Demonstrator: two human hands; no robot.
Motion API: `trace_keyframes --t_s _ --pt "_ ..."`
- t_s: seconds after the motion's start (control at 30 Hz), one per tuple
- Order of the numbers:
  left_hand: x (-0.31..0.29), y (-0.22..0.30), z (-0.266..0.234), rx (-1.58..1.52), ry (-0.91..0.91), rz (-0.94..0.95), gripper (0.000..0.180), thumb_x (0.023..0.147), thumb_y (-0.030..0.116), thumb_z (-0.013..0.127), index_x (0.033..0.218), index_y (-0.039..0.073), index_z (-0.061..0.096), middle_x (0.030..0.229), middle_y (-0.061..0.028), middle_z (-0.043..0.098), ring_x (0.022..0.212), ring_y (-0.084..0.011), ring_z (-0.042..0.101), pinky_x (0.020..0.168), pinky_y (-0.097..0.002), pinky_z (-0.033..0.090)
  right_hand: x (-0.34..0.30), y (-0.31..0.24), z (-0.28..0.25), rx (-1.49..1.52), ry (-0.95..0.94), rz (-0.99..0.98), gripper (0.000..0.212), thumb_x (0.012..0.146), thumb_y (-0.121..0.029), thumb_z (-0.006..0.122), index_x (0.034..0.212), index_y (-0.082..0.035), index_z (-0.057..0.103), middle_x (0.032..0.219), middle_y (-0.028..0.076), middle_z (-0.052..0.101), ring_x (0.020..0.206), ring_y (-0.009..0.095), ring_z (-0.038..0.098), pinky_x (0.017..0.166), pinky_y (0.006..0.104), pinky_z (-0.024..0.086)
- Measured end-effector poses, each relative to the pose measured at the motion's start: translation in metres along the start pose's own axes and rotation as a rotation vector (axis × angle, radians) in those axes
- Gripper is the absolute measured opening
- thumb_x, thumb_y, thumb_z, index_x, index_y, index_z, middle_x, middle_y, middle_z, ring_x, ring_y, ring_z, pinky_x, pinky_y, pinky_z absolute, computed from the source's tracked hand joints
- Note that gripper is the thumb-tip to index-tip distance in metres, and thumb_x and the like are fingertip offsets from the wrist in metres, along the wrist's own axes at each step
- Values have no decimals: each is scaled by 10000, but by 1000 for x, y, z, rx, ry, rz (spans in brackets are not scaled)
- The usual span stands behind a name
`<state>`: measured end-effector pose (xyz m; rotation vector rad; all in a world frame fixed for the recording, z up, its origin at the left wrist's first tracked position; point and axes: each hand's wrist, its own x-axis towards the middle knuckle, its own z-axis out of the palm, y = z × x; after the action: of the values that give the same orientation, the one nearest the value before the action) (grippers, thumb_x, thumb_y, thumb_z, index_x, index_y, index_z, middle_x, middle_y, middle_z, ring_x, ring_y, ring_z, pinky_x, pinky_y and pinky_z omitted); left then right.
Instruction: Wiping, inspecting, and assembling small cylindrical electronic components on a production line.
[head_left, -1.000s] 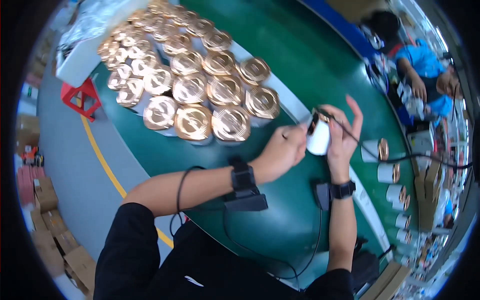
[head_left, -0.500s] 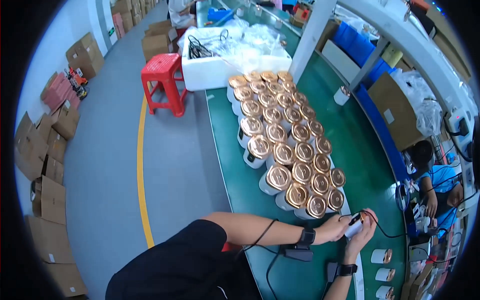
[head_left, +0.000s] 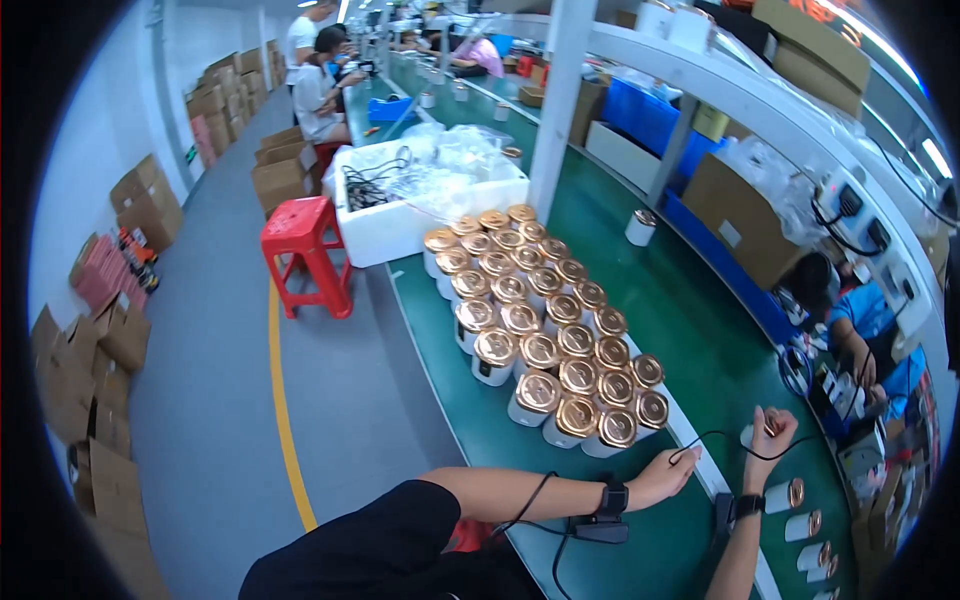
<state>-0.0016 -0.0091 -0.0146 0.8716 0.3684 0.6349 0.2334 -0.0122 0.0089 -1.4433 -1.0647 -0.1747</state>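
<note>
My left hand (head_left: 662,478) is closed, its fingertips pinching a thin black cable (head_left: 712,433) that loops off to the right. Farther right, my right hand (head_left: 770,436) curls round a small white canister with a copper-coloured lid; the fingers cover most of it. Below that hand, several similar canisters (head_left: 783,496) lie in a row on the green bench (head_left: 660,310). To the left of both hands stands a dense block of upright white canisters with shiny copper lids (head_left: 577,375). Each wrist carries a black strapped device (head_left: 612,498).
A white foam box (head_left: 430,205) with cables and clear bags stands behind the block. A red stool (head_left: 305,255) is on the floor at left. A white post (head_left: 562,110) rises from the bench. Across the bench, a co-worker in blue (head_left: 860,315) sits; others are at the far end.
My hands have parted: the canister held between them is now in my right hand, farther right, while the left has the cable. The view has tilted up, showing more of the far room.
</note>
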Motion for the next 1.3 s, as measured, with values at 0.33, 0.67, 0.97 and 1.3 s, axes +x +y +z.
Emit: trace_keyframes --t_s 0.33,0.67,0.97,1.3 --pt "-27 29 -13 19 -78 -136 425 993 394 440 688 101 399 579 22 351 508 -72 341 462 -235 279 68 -66 95 -380 -477 -286 384 812 -293 735 972 -1 545 1153 176 567 1036 281 576 840 378 466" --pt "-34 10 -21 -126 26 -101 292 966 219 357 701 99 385 599 10 354 520 -80 316 485 -251 248 150 41 388 -225 -512 -139 763 777 -435 724 1350 -61 385 1206 229 533 1083 317 574 892 399 478" --pt "-31 12 -25 -10 70 -82 260 942 187 371 711 76 419 640 0 385 545 -84 348 507 -233 281 140 39 326 562 -527 483 533 853 -473 609 1195 -80 491 1044 143 587 991 303 607 823 441 508" --pt "-17 35 -18 135 53 -31 292 942 223 370 701 63 409 550 4 345 484 -79 299 456 -236 239 -39 -62 67 863 -329 941 400 936 -423 492 1055 -45 545 843 92 621 784 218 651 686 346 541"
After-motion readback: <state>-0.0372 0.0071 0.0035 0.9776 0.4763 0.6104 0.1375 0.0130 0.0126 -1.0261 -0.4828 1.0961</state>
